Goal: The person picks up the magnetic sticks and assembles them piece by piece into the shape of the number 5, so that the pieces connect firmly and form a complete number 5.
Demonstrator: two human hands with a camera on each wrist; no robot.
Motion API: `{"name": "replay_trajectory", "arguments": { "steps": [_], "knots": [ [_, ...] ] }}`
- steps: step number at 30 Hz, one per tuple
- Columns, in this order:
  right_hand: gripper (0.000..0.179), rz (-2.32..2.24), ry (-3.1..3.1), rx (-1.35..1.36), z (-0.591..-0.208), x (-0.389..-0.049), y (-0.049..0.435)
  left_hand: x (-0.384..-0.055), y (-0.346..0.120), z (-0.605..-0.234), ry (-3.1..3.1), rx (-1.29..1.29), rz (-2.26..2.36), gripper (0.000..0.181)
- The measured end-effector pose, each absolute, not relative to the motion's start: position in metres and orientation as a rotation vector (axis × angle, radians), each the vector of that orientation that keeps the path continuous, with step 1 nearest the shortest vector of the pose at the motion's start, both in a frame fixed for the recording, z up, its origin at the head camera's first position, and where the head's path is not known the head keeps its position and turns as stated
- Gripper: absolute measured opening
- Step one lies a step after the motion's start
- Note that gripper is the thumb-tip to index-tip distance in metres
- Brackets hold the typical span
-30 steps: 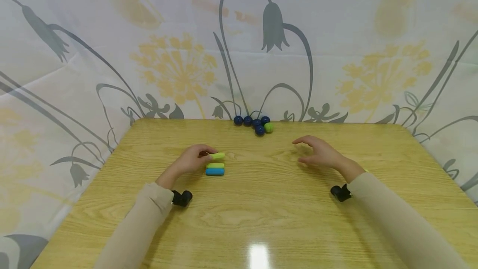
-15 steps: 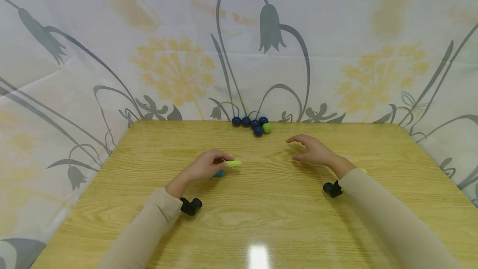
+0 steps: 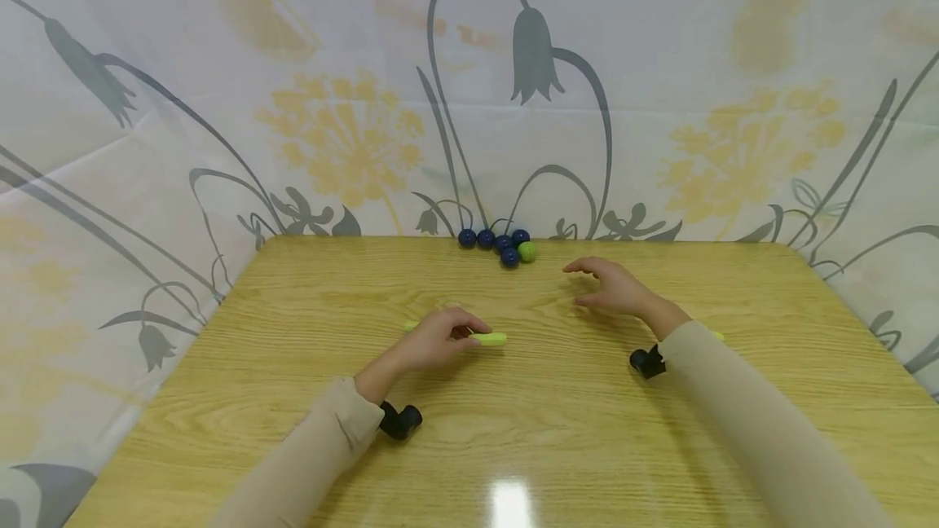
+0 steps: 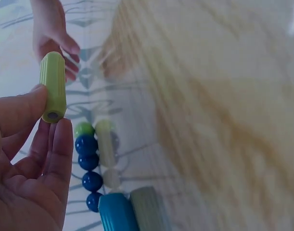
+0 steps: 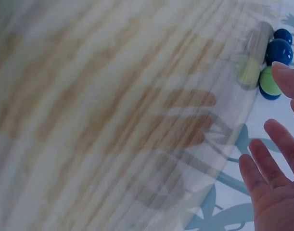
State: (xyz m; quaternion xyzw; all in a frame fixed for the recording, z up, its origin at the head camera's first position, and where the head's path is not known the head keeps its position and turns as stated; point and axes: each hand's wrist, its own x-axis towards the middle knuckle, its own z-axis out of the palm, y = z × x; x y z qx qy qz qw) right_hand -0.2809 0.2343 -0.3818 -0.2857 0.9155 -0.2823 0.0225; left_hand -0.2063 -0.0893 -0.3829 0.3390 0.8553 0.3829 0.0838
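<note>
Between thumb and fingers, my left hand (image 3: 436, 338) pinches a ribbed yellow-green magnetic rod (image 3: 490, 339) above the table. A small grey disc shows in the rod's near end in the left wrist view. Behind that hand, the tip of another yellow-green rod (image 3: 411, 326) peeks out. A blue rod (image 4: 118, 212) lies on the table in the left wrist view; the hand hides it from the head view. My right hand (image 3: 612, 288) hovers over the right half of the table, fingers spread apart from the thumb, holding nothing.
Several dark blue balls (image 3: 503, 243) and one green ball (image 3: 527, 251) cluster at the table's back edge, against the patterned curtain (image 3: 352, 129). A bit of yellow (image 3: 717, 336) shows beside the right sleeve. The glossy wooden table (image 3: 557, 446) reflects light in front.
My left hand has carried the yellow-green rod to the right and towards me, away from the rods lying on the table. The right hand has shifted slightly left and away from me.
</note>
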Motion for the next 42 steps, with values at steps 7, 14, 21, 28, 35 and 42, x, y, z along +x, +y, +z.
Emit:
{"name": "replay_trajectory", "arguments": {
  "steps": [7, 14, 21, 28, 35, 42],
  "knots": [
    [0.049, -0.870, 2.840, -0.906, -0.381, -0.288, 0.234, -0.203, -0.078, -0.388, 2.492, 1.034, 1.125, 0.024],
    [0.049, -0.875, 2.839, -0.887, -0.382, -0.297, 0.232, -0.199, -0.065, -0.391, 2.465, 1.024, 1.062, 0.024],
    [0.048, -0.900, 2.820, -0.837, -0.384, -0.304, 0.229, -0.200, -0.055, -0.392, 2.421, 0.983, 1.008, 0.024],
    [0.048, -0.907, 2.819, -0.852, -0.387, -0.310, 0.221, -0.200, -0.051, -0.392, 2.366, 0.966, 0.966, 0.021],
    [0.049, -0.922, 2.788, -0.844, -0.387, -0.316, 0.215, -0.200, -0.049, -0.392, 2.365, 0.952, 0.950, 0.021],
    [0.055, -0.918, 2.735, -0.864, -0.384, -0.321, 0.207, -0.201, -0.049, -0.391, 2.364, 0.967, 0.947, 0.022]
  ]
}}
